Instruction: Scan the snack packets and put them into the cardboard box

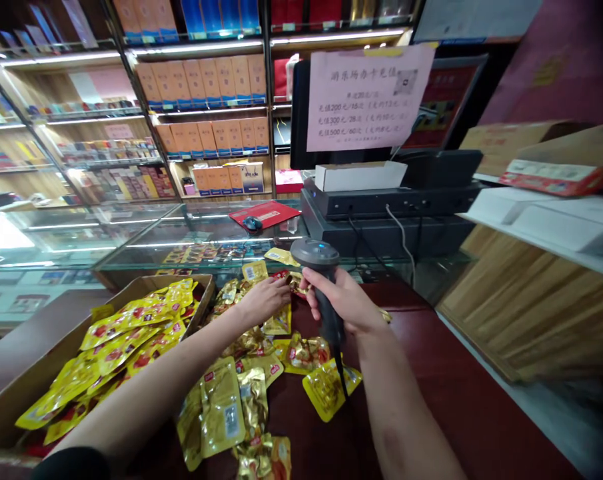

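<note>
My right hand is wrapped around the handle of a black barcode scanner, held upright; a small blue light glows on its head and its cord hangs down. Just left of it, my left hand reaches over a heap of gold foil snack packets, its fingers curled at the edge of a gold and red snack packet that is partly hidden. Nearer to me lie more packets, among them a flat one with a barcode label and a yellow one under the scanner's cord.
A cardboard box full of yellow packets stands at left on the dark red tabletop. Behind are a glass counter with a mouse on a red folder, and a monitor bearing a pink notice. A wooden cabinet flanks the right.
</note>
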Demonstrator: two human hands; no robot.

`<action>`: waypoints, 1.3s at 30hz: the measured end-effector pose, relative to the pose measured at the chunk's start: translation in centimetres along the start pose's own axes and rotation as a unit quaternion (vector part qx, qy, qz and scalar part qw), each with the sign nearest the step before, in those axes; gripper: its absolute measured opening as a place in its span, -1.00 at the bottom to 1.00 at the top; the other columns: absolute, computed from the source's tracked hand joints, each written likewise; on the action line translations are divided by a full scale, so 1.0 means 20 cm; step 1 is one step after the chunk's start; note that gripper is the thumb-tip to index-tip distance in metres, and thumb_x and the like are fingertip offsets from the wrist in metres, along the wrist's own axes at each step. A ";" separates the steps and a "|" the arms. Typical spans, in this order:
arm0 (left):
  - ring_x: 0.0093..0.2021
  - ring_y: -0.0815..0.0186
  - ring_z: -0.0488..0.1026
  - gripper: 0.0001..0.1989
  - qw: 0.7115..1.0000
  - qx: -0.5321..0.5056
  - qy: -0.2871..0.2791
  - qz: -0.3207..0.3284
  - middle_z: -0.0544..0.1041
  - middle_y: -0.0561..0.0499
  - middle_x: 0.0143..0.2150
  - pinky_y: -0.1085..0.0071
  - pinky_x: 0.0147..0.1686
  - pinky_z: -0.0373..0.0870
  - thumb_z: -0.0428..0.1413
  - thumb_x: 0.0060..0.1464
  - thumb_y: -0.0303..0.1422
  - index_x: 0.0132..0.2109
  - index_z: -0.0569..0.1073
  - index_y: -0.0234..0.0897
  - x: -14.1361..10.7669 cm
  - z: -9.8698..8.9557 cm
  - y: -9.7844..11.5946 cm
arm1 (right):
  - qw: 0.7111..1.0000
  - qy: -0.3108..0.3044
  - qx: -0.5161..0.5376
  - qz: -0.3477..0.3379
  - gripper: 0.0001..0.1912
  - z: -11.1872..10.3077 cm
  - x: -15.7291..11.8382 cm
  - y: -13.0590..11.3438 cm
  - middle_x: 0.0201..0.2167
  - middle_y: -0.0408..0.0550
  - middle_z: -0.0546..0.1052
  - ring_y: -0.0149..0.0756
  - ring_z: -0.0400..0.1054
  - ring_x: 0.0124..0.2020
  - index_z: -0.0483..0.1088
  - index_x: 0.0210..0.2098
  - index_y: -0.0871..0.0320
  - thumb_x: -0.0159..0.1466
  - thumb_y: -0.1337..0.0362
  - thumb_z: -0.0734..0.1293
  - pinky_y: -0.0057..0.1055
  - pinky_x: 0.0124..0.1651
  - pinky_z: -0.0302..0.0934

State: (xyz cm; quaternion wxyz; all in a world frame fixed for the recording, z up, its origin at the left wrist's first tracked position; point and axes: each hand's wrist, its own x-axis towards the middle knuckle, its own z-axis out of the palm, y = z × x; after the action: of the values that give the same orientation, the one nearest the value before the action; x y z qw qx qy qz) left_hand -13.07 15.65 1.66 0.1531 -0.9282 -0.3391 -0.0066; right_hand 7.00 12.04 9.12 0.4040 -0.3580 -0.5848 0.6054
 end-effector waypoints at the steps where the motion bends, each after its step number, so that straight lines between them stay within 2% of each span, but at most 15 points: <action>1: 0.08 0.15 0.34 -0.84 1.000 -0.001 -0.004 -0.009 0.52 -0.11 -0.08 0.30 -0.05 0.24 0.03 0.23 -0.41 -0.13 0.50 -0.27 -0.05 -0.02 -0.01 | 1.000 -0.002 -0.006 0.002 -0.64 0.01 0.00 0.00 -0.72 -0.23 0.38 -0.49 0.25 -0.77 0.36 -0.45 0.19 0.23 0.00 0.34 -0.58 -0.70 0.10; 4: 0.03 0.16 0.37 -0.85 0.999 -0.023 -0.024 -0.044 0.52 -0.11 -0.12 0.32 -0.09 0.27 0.02 0.23 -0.41 -0.18 0.49 -0.28 -0.19 -0.05 -0.03 | 1.000 -0.009 -0.017 0.015 -0.65 0.06 0.00 0.01 -0.72 -0.23 0.38 -0.48 0.26 -0.77 0.34 -0.44 0.18 0.23 0.00 0.35 -0.58 -0.70 0.11; 8: -0.08 0.18 0.43 -0.81 0.986 -0.070 -0.073 -0.131 0.54 -0.14 -0.18 0.35 -0.15 0.33 0.00 0.18 -0.51 -0.20 0.51 -0.30 -0.34 -0.04 -0.03 | 0.999 -0.026 -0.023 0.030 -0.66 0.11 0.00 0.03 -0.72 -0.25 0.37 -0.48 0.25 -0.78 0.34 -0.42 0.17 0.23 0.00 0.35 -0.58 -0.72 0.09; 11: -0.02 0.19 0.44 -0.73 0.969 -0.152 -0.086 -0.173 0.54 -0.12 -0.07 0.35 -0.05 0.34 0.04 0.05 -0.59 -0.19 0.56 -0.25 -0.41 -0.01 -0.04 | 0.998 -0.034 -0.036 0.028 -0.65 0.14 0.01 0.04 -0.73 -0.25 0.36 -0.50 0.24 -0.78 0.34 -0.43 0.18 0.23 0.01 0.34 -0.59 -0.71 0.08; 13: 0.02 0.21 0.44 -0.67 0.953 -0.211 -0.073 -0.204 0.53 -0.10 0.00 0.37 0.02 0.31 0.05 -0.01 -0.61 -0.19 0.59 -0.22 -0.43 0.01 -0.04 | 0.998 -0.036 -0.046 0.027 -0.66 0.15 0.02 0.05 -0.73 -0.25 0.37 -0.51 0.24 -0.78 0.34 -0.44 0.19 0.24 0.02 0.34 -0.59 -0.71 0.07; 16: -0.08 0.19 0.49 -0.72 0.920 -0.223 -0.028 -0.322 0.56 -0.14 -0.12 0.36 -0.04 0.34 0.00 0.08 -0.49 -0.19 0.60 -0.27 -0.41 0.03 -0.03 | 0.997 -0.037 -0.055 0.035 -0.66 0.15 0.03 0.07 -0.73 -0.23 0.38 -0.50 0.25 -0.78 0.35 -0.43 0.19 0.25 0.02 0.33 -0.59 -0.70 0.07; 19: -0.25 0.12 0.51 -0.62 0.886 -0.207 -0.033 -0.413 0.56 -0.18 -0.33 0.31 -0.21 0.36 -0.03 0.18 -0.18 -0.33 0.59 -0.30 -0.39 0.04 0.01 | 0.997 -0.033 -0.059 0.040 -0.65 0.15 0.04 0.08 -0.73 -0.23 0.38 -0.50 0.25 -0.77 0.35 -0.43 0.19 0.25 0.01 0.33 -0.59 -0.70 0.06; 21: -0.30 0.12 0.50 -0.54 0.876 -0.222 -0.067 -0.423 0.55 -0.16 -0.39 0.33 -0.28 0.33 0.02 0.10 0.00 -0.41 0.57 -0.28 -0.37 0.05 0.02 | 0.997 -0.030 -0.060 0.042 -0.65 0.15 0.04 0.08 -0.73 -0.23 0.37 -0.50 0.25 -0.77 0.35 -0.43 0.19 0.25 0.01 0.33 -0.59 -0.70 0.05; 24: -0.23 0.11 0.49 -0.53 0.876 -0.244 -0.076 -0.408 0.55 -0.16 -0.34 0.36 -0.24 0.31 0.16 -0.09 0.09 -0.42 0.57 -0.26 -0.37 0.07 0.03 | 0.997 -0.030 -0.061 0.044 -0.66 0.15 0.05 0.09 -0.72 -0.24 0.37 -0.50 0.25 -0.77 0.34 -0.42 0.19 0.25 0.01 0.33 -0.59 -0.70 0.06; 27: -0.21 0.13 0.45 -0.56 0.872 -0.296 -0.076 -0.383 0.53 -0.13 -0.28 0.37 -0.23 0.31 0.25 -0.21 0.05 -0.40 0.54 -0.28 -0.37 0.09 0.03 | 0.997 -0.034 -0.060 0.044 -0.67 0.16 0.05 0.10 -0.72 -0.24 0.37 -0.49 0.25 -0.76 0.34 -0.42 0.17 0.25 0.02 0.33 -0.58 -0.68 0.08; 30: -0.28 0.21 0.42 -0.54 0.846 -0.379 -0.079 -0.367 0.51 -0.04 -0.30 0.41 -0.31 0.31 0.33 -0.33 -0.08 -0.31 0.49 -0.30 -0.38 0.08 0.02 | 0.996 -0.032 -0.059 0.050 -0.68 0.16 0.05 0.10 -0.73 -0.24 0.36 -0.49 0.24 -0.76 0.33 -0.43 0.17 0.26 0.03 0.32 -0.57 -0.69 0.08; 34: -0.29 0.29 0.42 -0.55 0.807 -0.471 -0.023 -0.354 0.53 0.03 -0.22 0.44 -0.31 0.34 0.28 -0.27 -0.30 -0.14 0.44 -0.28 -0.41 0.06 -0.01 | 0.997 -0.028 -0.061 0.049 -0.69 0.17 0.04 0.09 -0.72 -0.24 0.36 -0.49 0.23 -0.77 0.33 -0.43 0.17 0.25 0.04 0.33 -0.56 -0.69 0.08; 37: -0.22 0.29 0.46 -0.62 0.794 -0.500 0.051 -0.342 0.55 0.02 -0.19 0.44 -0.19 0.36 0.20 -0.24 -0.44 -0.15 0.45 -0.28 -0.43 0.07 -0.06 | 0.997 -0.027 -0.058 0.048 -0.69 0.17 0.04 0.09 -0.72 -0.23 0.36 -0.50 0.22 -0.77 0.33 -0.42 0.17 0.25 0.04 0.32 -0.56 -0.68 0.08; 39: -0.22 0.29 0.48 -0.60 0.764 -0.534 0.100 -0.349 0.56 0.02 -0.21 0.43 -0.19 0.38 0.20 -0.23 -0.44 -0.13 0.44 -0.28 -0.44 0.09 -0.09 | 0.997 -0.029 -0.058 0.053 -0.69 0.18 0.04 0.09 -0.72 -0.23 0.36 -0.49 0.24 -0.76 0.33 -0.41 0.17 0.25 0.03 0.32 -0.56 -0.68 0.09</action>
State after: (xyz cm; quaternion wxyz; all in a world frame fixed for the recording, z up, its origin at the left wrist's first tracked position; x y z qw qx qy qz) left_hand -21.13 12.00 -0.56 -0.3472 -0.6719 -0.5637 -0.3322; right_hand 3.24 11.17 7.60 0.3331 -0.3931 -0.6106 0.6014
